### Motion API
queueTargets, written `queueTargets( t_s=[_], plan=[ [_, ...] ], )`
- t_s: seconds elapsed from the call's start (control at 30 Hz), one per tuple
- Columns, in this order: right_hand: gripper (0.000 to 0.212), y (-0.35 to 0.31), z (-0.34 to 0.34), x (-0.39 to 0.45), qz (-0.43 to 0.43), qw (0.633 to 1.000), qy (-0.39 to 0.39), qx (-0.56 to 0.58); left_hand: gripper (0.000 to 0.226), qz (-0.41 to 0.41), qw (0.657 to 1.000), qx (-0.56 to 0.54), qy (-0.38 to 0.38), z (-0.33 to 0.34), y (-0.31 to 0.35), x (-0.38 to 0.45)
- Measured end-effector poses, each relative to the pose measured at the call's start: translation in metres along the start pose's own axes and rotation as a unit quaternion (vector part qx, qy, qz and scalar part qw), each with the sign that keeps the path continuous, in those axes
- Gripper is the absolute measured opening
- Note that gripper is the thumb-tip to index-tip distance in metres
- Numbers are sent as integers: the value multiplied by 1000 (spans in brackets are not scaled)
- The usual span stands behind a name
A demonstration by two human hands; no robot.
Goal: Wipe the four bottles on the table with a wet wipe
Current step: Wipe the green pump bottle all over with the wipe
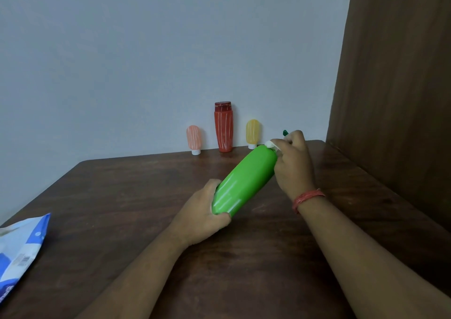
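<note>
A: Where do we have the green bottle now?

B: We hold it above the table, between our two hands, tilted. Its bottom end points down toward us on the left, its top end points up and away to the right.

A: And the left hand?

B: It is curled around the bottom end. The thumb lies in front and the other fingers wrap behind, so we grip it firmly.

A: The right hand?

B: It is closed around the top end, with the wipe pinched against the shoulder of the bottle. Only a small white piece of the wipe shows (the rest is hidden under the fingers). A dark green cap tip shows above the knuckles. On this wrist we wear a red thread band.

A: The other bottles?

B: They stand at the far edge by the wall, well apart from our hands: a pink tube on its cap, a red bottle upright, a yellow tube on its cap, just beyond the green one.

A: Anything else?

B: A blue and white wipe pack lies at the near left edge.
</note>
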State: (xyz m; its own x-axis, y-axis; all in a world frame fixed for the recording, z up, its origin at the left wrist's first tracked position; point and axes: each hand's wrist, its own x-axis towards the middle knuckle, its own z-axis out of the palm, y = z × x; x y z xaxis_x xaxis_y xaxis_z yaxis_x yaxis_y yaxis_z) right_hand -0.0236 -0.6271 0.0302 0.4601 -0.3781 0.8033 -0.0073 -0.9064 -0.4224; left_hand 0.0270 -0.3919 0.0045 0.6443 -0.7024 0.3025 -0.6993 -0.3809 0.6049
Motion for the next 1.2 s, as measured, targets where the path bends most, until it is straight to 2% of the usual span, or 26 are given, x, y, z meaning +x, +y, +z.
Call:
queueTargets(
  t_s=[0.1, 0.23, 0.33, 0.47, 0.57, 0.63, 0.7, 0.8, 0.83, 0.87, 0.9, 0.97, 1.03, 1.13, 1.2],
  plan=[
    [33, 4, 1, 0, 58, 998, 21, -4, 58, 3, 1000, 5, 5, 0, 1, -1],
    [42, 3, -2, 0, 35, 996, -15, 80, 59, -4, 1000, -8, 5, 0, 0, -1],
    [42, 5, 0, -2, 26, 993, -6, 115, 58, -8, 1000, -10, 3, -1, -1, -1],
    [42, 2, 9, -12, 89, 977, 50, 189, 55, -15, 999, -30, 5, -1, -1, -2],
    [41, -4, 16, -19, 187, 941, 59, 274, 54, -19, 999, -45, 8, -3, -1, -2],
    [38, -5, 21, -18, 271, 894, 67, 350, 55, -18, 999, -48, 3, -4, -1, -2],
    [32, -6, 20, -15, 323, 829, 77, 450, 56, -19, 998, -52, -3, -5, -1, -2],
    [23, -4, 16, -10, 381, 662, 27, 644, 58, -18, 998, -55, -15, -5, 0, -1],
    [28, -3, 14, -9, 382, 612, 3, 693, 59, -15, 998, -55, -21, -4, 1, -1],
    [40, -1, 12, -8, 375, 573, -16, 728, 59, -12, 998, -57, -28, -4, 1, -1],
    [48, 0, 9, -7, 363, 552, -28, 750, 59, -9, 997, -61, -34, -3, 2, -1],
    [42, -1, 2, -4, 329, 541, -45, 773, 57, -5, 996, -73, -47, -1, 3, -1],
    [34, -4, -3, -3, 301, 545, -63, 780, 52, -10, 995, -84, -55, 0, 3, -1],
    [28, -9, -2, -3, 285, 572, -69, 766, 50, -23, 993, -99, -61, 0, 1, -1],
    [22, -11, 0, -2, 306, 602, -47, 736, 51, -25, 993, -103, -61, 0, 0, -1]
  ],
)
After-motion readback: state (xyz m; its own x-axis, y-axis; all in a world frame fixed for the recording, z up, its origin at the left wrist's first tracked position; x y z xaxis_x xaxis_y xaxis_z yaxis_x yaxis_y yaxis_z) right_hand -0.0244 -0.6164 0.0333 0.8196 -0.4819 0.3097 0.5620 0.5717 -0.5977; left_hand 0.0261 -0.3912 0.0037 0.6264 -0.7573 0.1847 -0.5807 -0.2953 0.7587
